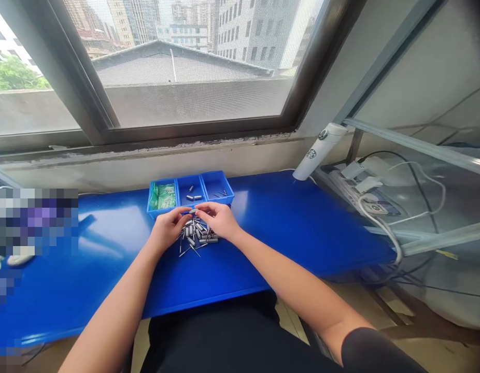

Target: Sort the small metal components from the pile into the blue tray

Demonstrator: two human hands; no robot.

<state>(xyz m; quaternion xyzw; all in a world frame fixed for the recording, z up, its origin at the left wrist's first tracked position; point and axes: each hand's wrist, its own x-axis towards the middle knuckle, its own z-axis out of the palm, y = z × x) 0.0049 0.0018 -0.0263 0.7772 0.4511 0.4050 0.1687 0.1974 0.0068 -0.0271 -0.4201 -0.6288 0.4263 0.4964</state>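
- Glossy blue tabletop (271,248) lay beneath a dark-framed window (193,129)
- Left hand (169,226) and right hand (221,220) together pinched one small grey metal cylinder (193,211) between their fingertips
- Under them, in from the near edge, lay a loose pile of silvery cylinders and thin rods (188,232)
- Blue three-compartment plastic tray (162,210) stood by the far edge: green-tinted packet (166,196) left, short metal pieces (194,198) middle, slender pins (220,194) right
- White bottle (318,154) stood near the far right corner

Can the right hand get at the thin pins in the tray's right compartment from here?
Probably yes: the right hand is just in front of the blue tray, and the pins lie uncovered. Its fingers, though, seem occupied with a small metal piece.
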